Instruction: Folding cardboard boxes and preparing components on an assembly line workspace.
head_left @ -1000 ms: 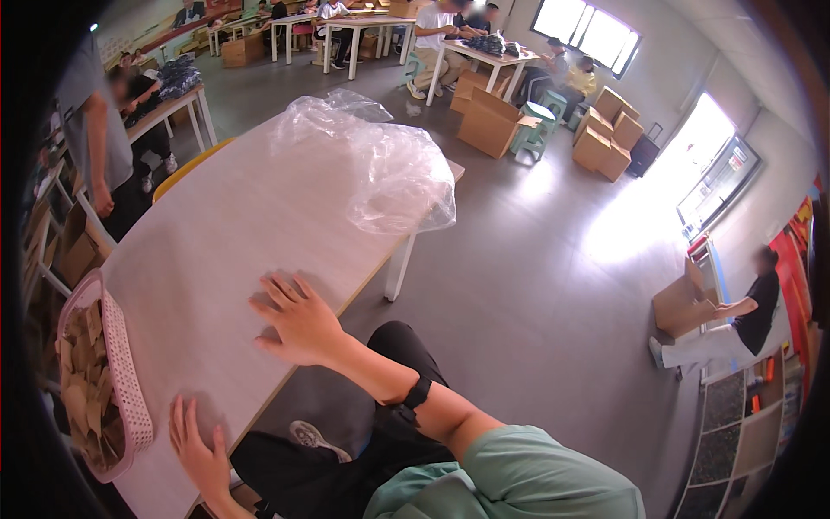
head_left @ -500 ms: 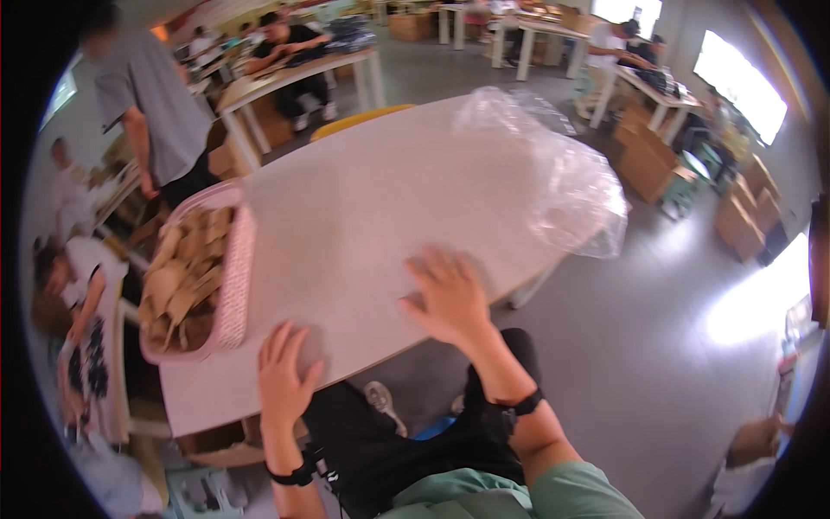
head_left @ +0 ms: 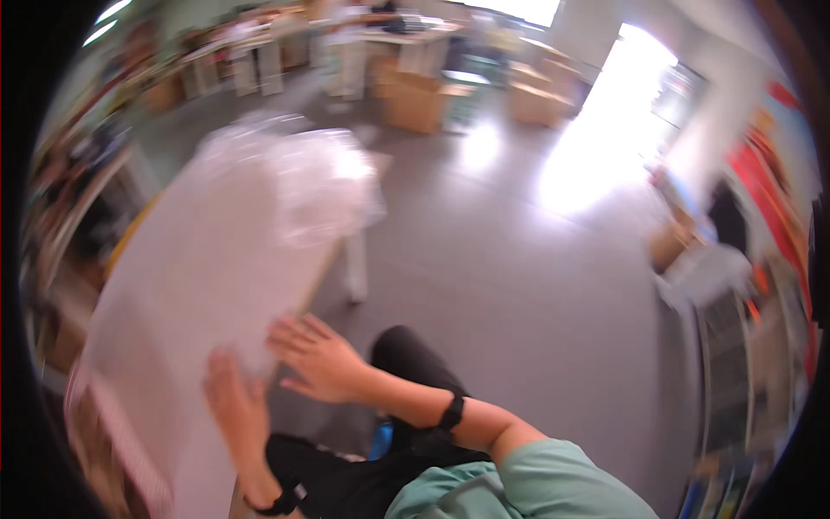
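Note:
My left hand (head_left: 235, 405) is stretched out flat over the near part of the white table (head_left: 186, 285), its fingers blurred by motion. It holds nothing. Close beside it, my right hand (head_left: 318, 356) reaches to the table's right edge with fingers apart and nothing in them. Whether either palm presses on the tabletop I cannot tell. Beyond both hands, a crumpled clear plastic bag (head_left: 324, 186) lies across the table's far end. A pink woven basket (head_left: 130, 437) stands at the lower left, cut off by the dark rim of the picture.
Grey floor (head_left: 510, 311) spreads to the right of the table. Cardboard boxes (head_left: 411, 102) stand near other worktables at the back. Bright light falls from a doorway (head_left: 627, 86). A grey-white chair or cart (head_left: 709, 277) with a dark panel stands at the right.
My view has swung right, so table, bag and basket appear farther left. My hands have come closer together. Both stay empty.

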`<action>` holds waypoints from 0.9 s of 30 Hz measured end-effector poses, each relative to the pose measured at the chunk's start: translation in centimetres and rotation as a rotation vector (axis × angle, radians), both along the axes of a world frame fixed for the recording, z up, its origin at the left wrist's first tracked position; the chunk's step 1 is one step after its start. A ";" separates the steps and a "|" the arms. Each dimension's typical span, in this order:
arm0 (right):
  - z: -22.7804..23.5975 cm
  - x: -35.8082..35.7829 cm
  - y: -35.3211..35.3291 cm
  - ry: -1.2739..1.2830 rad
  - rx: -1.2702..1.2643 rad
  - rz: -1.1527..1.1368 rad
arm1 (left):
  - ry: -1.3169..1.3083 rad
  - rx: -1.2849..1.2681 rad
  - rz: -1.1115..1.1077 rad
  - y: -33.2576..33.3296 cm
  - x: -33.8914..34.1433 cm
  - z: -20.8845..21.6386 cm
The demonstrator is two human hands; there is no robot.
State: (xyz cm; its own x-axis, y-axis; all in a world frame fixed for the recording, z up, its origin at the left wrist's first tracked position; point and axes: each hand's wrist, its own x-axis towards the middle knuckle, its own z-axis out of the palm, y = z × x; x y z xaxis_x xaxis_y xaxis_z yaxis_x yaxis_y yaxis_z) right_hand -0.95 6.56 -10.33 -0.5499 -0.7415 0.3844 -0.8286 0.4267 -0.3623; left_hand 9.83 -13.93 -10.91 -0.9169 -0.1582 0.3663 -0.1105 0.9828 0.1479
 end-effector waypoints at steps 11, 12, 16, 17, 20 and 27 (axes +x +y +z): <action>-13.8 19.5 35.8 -0.702 0.695 -1.288 | 0.086 -0.336 -0.170 6.4 -8.4 -0.6; -15.5 23.1 38.8 -0.797 0.731 -1.342 | 0.104 -0.336 -0.170 7.7 -9.2 0.2; -23.3 40.0 43.5 -1.263 0.536 -1.446 | 0.123 -0.270 -0.197 8.1 -10.5 0.9; -24.9 44.4 43.8 -1.409 0.449 -1.421 | 0.123 -0.272 -0.180 8.0 -10.6 0.9; -28.1 56.1 43.3 -1.378 0.129 -1.571 | 0.085 -0.325 -0.155 7.6 -10.3 0.7; -30.6 51.5 47.3 -1.106 -0.534 -1.289 | 0.086 -0.317 -0.204 8.1 -10.2 1.3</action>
State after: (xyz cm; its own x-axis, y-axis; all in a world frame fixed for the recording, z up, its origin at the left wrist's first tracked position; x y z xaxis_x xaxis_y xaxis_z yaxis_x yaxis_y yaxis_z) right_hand 50.52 53.81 -40.92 -0.7700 0.3959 -0.5005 0.6057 0.2069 -0.7683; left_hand -0.36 -5.84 -9.60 -0.8816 0.1576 0.4450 0.0916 0.9818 -0.1663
